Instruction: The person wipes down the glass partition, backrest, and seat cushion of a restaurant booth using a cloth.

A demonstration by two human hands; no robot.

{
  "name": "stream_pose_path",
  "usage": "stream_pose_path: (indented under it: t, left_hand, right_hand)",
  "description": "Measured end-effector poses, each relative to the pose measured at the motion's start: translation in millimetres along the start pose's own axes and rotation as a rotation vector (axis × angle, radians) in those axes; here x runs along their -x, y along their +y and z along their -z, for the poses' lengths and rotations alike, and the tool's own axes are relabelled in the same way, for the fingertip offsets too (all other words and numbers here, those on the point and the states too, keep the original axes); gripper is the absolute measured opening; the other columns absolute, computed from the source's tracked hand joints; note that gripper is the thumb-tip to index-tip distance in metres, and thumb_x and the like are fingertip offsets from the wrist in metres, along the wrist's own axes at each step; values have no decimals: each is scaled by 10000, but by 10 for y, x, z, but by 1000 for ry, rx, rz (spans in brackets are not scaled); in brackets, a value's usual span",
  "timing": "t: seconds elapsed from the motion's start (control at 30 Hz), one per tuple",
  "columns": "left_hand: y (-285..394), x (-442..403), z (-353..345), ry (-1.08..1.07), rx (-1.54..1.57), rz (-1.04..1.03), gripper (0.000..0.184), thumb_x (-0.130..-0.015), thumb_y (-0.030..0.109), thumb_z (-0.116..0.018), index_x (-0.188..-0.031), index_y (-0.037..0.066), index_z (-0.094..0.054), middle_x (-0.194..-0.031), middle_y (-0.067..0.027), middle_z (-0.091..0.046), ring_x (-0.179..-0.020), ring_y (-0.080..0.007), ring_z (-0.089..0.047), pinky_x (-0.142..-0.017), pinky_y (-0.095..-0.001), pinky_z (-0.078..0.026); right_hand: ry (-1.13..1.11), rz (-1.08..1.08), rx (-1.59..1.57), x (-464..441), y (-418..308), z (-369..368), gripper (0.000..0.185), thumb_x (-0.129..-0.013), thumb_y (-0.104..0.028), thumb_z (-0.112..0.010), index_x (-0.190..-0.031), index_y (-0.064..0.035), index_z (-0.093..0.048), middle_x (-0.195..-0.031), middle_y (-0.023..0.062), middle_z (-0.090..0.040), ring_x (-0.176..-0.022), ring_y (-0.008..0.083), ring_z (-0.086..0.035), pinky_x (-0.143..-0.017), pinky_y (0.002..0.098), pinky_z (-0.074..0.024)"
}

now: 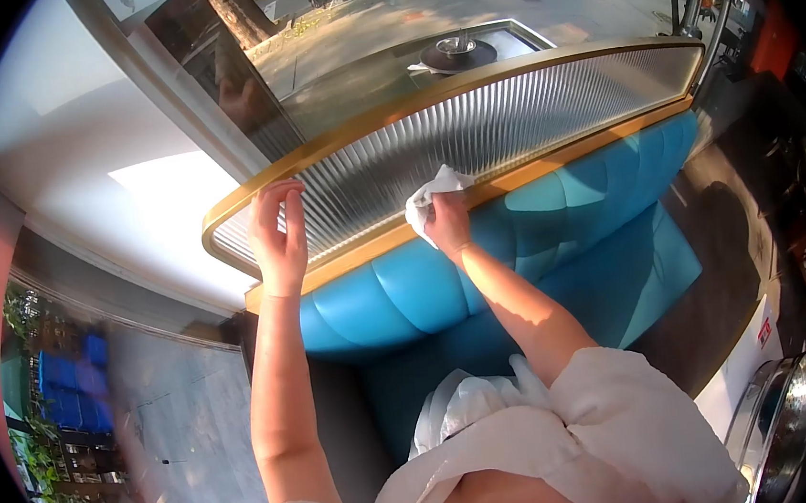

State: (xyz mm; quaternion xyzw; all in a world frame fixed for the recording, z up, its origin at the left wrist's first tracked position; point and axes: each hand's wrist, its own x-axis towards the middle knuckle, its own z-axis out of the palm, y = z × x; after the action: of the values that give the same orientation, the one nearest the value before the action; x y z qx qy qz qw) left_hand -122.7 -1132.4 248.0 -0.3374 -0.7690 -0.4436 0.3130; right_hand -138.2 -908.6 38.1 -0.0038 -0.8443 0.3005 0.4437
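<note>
My right hand [448,221] is closed round a crumpled white cloth [425,202], which lies against the lower part of a ribbed glass panel [507,127] near its wooden bottom rail. Raised at the panel's left end, my left hand [279,238] has its fingers bent over near the gold-coloured frame [354,133]; whether the fingertips touch the frame is unclear. I see nothing between them. Directly below the panel runs the padded blue backrest [397,295] of a bench.
The blue seat [649,264] extends to the right. Behind the glass panel, a table [530,37] bears a dark round plate with a metal bowl [455,46]. A white wall [94,116] stands at the left. Round metal ware [790,419] is at the lower right.
</note>
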Motion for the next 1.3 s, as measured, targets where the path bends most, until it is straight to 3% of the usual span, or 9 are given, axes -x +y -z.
stream_pose_path:
  t: [0.33,0.5,0.63,0.67,0.8,0.93,1.13,1.27,1.3]
  left_hand:
    - [89,-344,-493,1,-122,-244,65,-817,50,-563,-857,35,-611,-941,-96,-621,-881,-260,-572,-803,-328,-408]
    - [169,-482,-806,-8,-218,-307,107,-803,80,-587,-908,64,-605,-989,-99,-604,-938,-278,-555,-838,-364,-385]
    - [224,-612,-1058,-34,-299,-344,138,-805,113,-596,-939,78,-597,-1014,-89,-588,-956,-279,-546,-860,-379,-377]
    - [241,-652,-1125,-33,-361,-348,146,-807,123,-597,-947,80,-595,-1016,-84,-585,-958,-278,-544,-863,-381,-376]
    - [316,-775,-1418,-42,-398,-428,175,-814,159,-608,-971,85,-587,-1021,-76,-581,-971,-276,-539,-866,-390,-377]
    - [410,-813,-1735,-83,-466,-417,210,-841,241,-598,-988,92,-590,-1007,-72,-581,-973,-275,-540,-875,-399,-384]
    - [506,-901,-1969,-185,-680,-300,273,-887,354,-527,-977,108,-602,-964,-60,-588,-931,-262,-562,-830,-412,-412]
    - [485,-914,-2026,-171,-774,-125,320,-912,406,-462,-963,124,-605,-943,-67,-595,-892,-270,-578,-782,-426,-425]
    - [434,-933,-2049,-159,-762,-65,307,-914,391,-453,-941,130,-613,-913,-68,-592,-873,-271,-579,-771,-423,-426]
  right_hand:
    - [460,-87,-291,-1129,-69,666,191,-783,-102,-595,-930,-50,-484,-960,118,-530,-859,309,-540,-695,385,-442]
    - [425,-857,-1219,-510,471,516,343,-883,-377,-360,-846,-71,-510,-703,79,-558,-544,221,-531,-504,343,-436]
    - [307,-824,-1680,-483,768,567,291,-868,-331,-400,-824,-81,-541,-663,69,-535,-534,208,-525,-506,300,-441]
    - [749,-889,-1557,-712,667,542,259,-882,-271,-395,-850,-59,-540,-789,71,-556,-691,192,-550,-636,284,-452]
    - [736,-260,-828,-1478,423,1054,181,-892,-211,-450,-941,-58,-535,-905,42,-524,-828,133,-503,-740,269,-424]
    - [669,-401,-151,-1407,719,1187,127,-855,-74,-445,-970,-65,-499,-997,134,-546,-971,307,-526,-799,389,-428]
    - [618,-892,-525,-580,1655,782,230,-880,-213,-391,-961,-53,-535,-962,98,-572,-881,267,-550,-781,358,-439]
    - [904,-756,-1408,-1197,1442,1298,256,-878,-265,-428,-840,-61,-578,-798,15,-578,-746,119,-554,-701,245,-440]
    - [931,-581,-1186,-1436,1558,1293,237,-882,-251,-437,-835,-64,-575,-786,19,-578,-727,120,-549,-693,245,-442]
